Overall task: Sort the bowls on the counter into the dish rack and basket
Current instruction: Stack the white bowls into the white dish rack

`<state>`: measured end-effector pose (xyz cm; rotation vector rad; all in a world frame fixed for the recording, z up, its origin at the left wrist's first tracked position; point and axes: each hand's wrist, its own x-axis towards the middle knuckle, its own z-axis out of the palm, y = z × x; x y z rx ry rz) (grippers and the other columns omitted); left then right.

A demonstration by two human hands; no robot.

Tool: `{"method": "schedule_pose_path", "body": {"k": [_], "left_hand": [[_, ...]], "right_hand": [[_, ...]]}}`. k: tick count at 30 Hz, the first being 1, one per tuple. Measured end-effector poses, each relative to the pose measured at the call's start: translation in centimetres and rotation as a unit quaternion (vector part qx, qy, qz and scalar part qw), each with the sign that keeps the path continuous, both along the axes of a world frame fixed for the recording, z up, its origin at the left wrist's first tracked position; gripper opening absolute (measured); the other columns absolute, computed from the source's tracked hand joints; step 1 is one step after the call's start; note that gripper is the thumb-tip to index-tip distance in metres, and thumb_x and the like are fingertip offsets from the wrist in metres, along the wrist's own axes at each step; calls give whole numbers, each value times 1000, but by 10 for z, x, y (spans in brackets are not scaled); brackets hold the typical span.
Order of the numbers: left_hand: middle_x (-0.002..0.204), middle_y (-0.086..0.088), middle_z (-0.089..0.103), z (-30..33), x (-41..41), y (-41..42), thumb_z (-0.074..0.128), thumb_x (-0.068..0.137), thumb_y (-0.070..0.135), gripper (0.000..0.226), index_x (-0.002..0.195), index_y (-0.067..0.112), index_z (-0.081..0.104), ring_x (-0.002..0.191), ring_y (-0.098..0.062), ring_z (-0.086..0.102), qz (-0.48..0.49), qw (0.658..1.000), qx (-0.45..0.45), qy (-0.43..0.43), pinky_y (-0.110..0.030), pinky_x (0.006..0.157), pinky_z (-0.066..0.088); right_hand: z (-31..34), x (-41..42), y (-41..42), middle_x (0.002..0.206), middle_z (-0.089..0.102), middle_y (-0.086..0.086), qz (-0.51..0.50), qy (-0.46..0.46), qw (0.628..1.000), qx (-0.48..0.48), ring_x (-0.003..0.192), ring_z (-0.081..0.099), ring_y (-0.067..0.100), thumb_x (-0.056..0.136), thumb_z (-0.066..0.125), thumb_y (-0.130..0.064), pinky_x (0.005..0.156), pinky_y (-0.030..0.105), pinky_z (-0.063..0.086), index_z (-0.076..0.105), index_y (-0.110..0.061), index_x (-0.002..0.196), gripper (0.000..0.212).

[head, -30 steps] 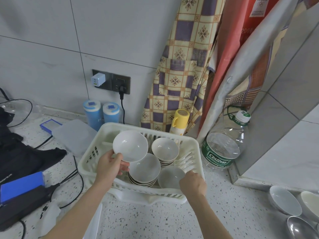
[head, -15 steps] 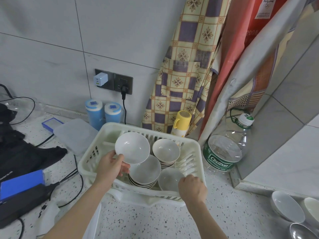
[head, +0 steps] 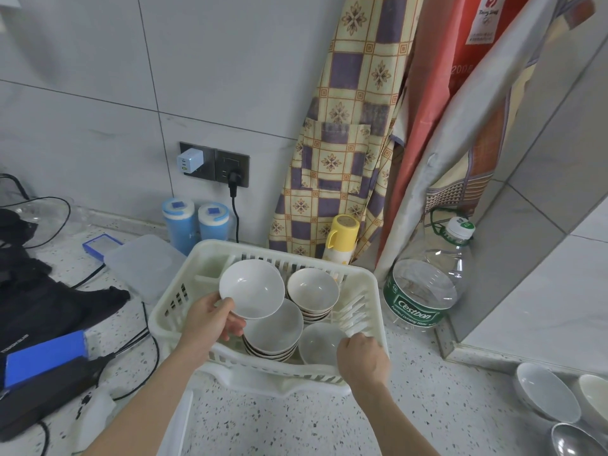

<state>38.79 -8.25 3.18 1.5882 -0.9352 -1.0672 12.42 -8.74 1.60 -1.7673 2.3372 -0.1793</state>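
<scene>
— Where are the hands?

— The left hand [head: 210, 319] pinches the near rim of a white bowl [head: 251, 288], thumb on the inside, fingers curled beneath, and holds it tilted above the white dish rack [head: 378, 311], over the rack's centre-left. The right hand [head: 362, 357] is at the rack's 5 o'clock corner, fingers curled over the front edge; whether they actually clasp the rim or only rest there, I cannot tell.

— What is in the rack?

— A stack of bowls [head: 274, 330] at 6 o'clock, under the held bowl. A second stack [head: 312, 291] at 1 o'clock, touching it. A single small bowl [head: 320, 342] at 4 o'clock, just beside the right hand.

— Any free room?

— The far-left compartment at 10 o'clock and the slotted tines along the right wall.

— And outside the rack?

— Cables [head: 138, 340] at its 9 o'clock; a water bottle [head: 427, 284] close at 3 o'clock. More bowls [head: 546, 391] sit on the counter [head: 329, 422] well apart at 4 o'clock.
</scene>
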Motion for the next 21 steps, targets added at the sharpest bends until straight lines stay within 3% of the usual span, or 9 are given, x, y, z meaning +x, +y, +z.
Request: {"method": "schedule_pose_path", "body": {"k": [7, 10, 14, 18, 21], "left_hand": [[67, -16, 74, 3, -1, 1, 49, 91, 9, 20, 98, 15, 67, 47, -19, 65, -9, 1000, 5, -8, -25, 44, 47], [68, -16, 74, 5, 0, 1, 50, 92, 10, 19, 100, 14, 67, 47, -18, 65, -10, 1000, 16, -1, -25, 44, 47], [68, -18, 74, 13, -4, 0, 49, 91, 10, 18, 96, 9, 67, 46, -17, 63, 7, 1000, 24, 14, -24, 44, 45], [74, -22, 75, 23, -25, 3, 50, 92, 8, 16, 99, 9, 64, 39, -14, 54, -29, 997, 34, 62, -17, 35, 32], [72, -22, 74, 30, -56, 6, 50, 89, 9, 17, 96, 9, 66, 36, -12, 50, -84, 994, 52, 53, -16, 36, 33]], "right_hand": [[1, 0, 3, 78, 66, 3, 0, -35, 999, -30, 65, 56, 19, 96, 36, -20, 56, 25, 43, 65, -10, 84, 33], [0, -3, 6, 56, 49, -1, -1, -95, 992, -81, 52, 46, 17, 94, 41, -17, 49, 25, 37, 50, -13, 63, 33], [5, -8, 11, 46, 39, -5, -13, -195, 969, -152, 42, 35, 12, 93, 49, -14, 42, 24, 26, 36, -23, 52, 43], [15, -18, 8, 59, 65, 0, -35, -357, 925, -122, 53, 55, 18, 92, 51, -19, 51, 27, 40, 62, -15, 64, 30], [20, -23, 9, 67, 71, 0, -52, -461, 880, -99, 49, 52, 11, 97, 50, -32, 55, 27, 45, 73, -17, 81, 31]]}}
